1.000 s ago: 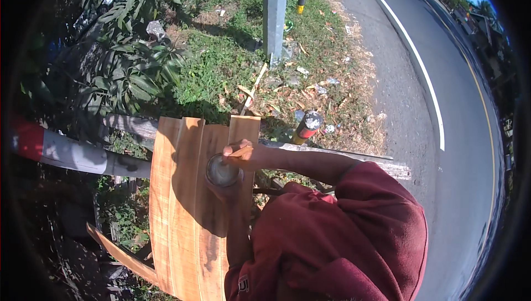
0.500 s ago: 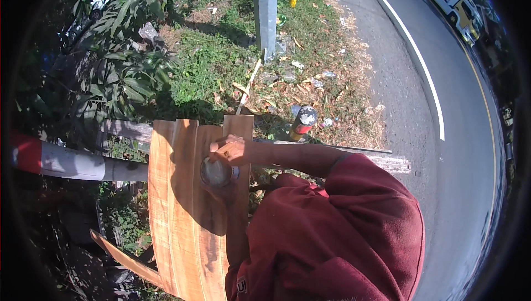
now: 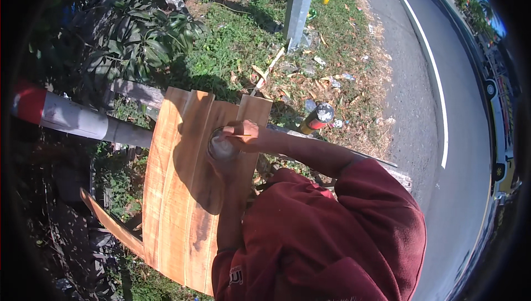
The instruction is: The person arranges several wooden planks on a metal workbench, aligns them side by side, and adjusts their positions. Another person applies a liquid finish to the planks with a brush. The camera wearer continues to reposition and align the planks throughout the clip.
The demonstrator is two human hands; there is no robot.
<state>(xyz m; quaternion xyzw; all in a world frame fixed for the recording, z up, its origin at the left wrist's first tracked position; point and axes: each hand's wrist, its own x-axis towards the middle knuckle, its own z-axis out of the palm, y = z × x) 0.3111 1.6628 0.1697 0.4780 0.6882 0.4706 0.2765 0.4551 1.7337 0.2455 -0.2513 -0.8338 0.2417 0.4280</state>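
My left hand (image 3: 225,169) is wrapped round a small round container (image 3: 222,147) with pale, whitish contents, holding it above the wooden boards. Over its rim, my right hand (image 3: 246,136) grips a thin, light-coloured stick-like handle (image 3: 241,135). Its fingertips reach toward the container's mouth. Whatever is at the handle's far end is hidden. Beneath both hands lie several light brown boards (image 3: 160,190) side by side, partly in my shadow, with a dark patch (image 3: 202,232) on one.
A red and white pole (image 3: 72,115) runs up to the boards from the left, and a loose curved strip of wood (image 3: 110,223) juts out below it. Beyond stand a short striped post (image 3: 317,118) and a grey metal post (image 3: 299,10). A truck (image 3: 504,135) is on the road (image 3: 470,107).
The whole view has shifted and tilted. My right hand has turned, its fingers now lower over the container's mouth. The truck has come nearer along the road.
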